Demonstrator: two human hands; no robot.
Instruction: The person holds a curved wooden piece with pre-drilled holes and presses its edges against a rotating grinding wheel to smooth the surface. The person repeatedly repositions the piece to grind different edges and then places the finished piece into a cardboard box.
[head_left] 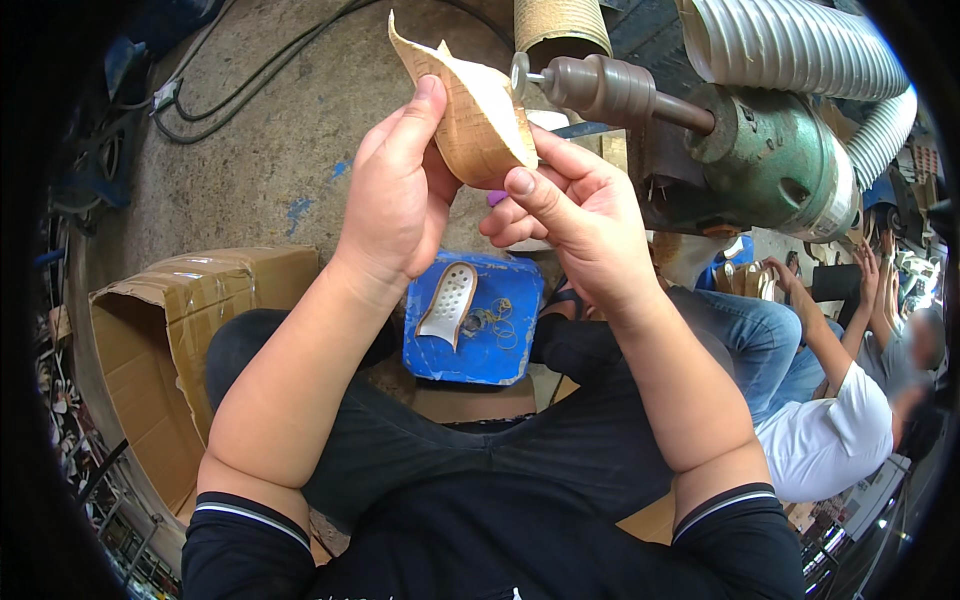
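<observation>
- The left hand (395, 195) and the right hand (570, 210) are both closed on a curved tan insole piece (470, 110), held up in front of the body; the left thumb presses its near face, the right thumb and fingers pinch its lower edge.
- The piece is pale on its inner side and tan, faintly ribbed, on the outer; its pointed end sticks up and to the left (the edge there looks ragged).
- Just beside it, to the right, a small grinding wheel (520, 72) sits on the brown spindle (610, 90) of a green motor (780, 160); the piece is near the wheel, but I cannot tell whether they touch.
- Judging from this, the step in hand is checking or turning the piece between passes at the wheel; the next move would call for a firm two-handed grip and a steady edge-on approach, fingers kept clear of the wheel.
- Below the hands, a blue stool (500, 340) carries a white perforated insole (447, 303); an open cardboard box (160, 340) stands at the person's left; another person (830, 420) sits at the right; ribbed grey ducts (800, 45) run above the motor.
</observation>
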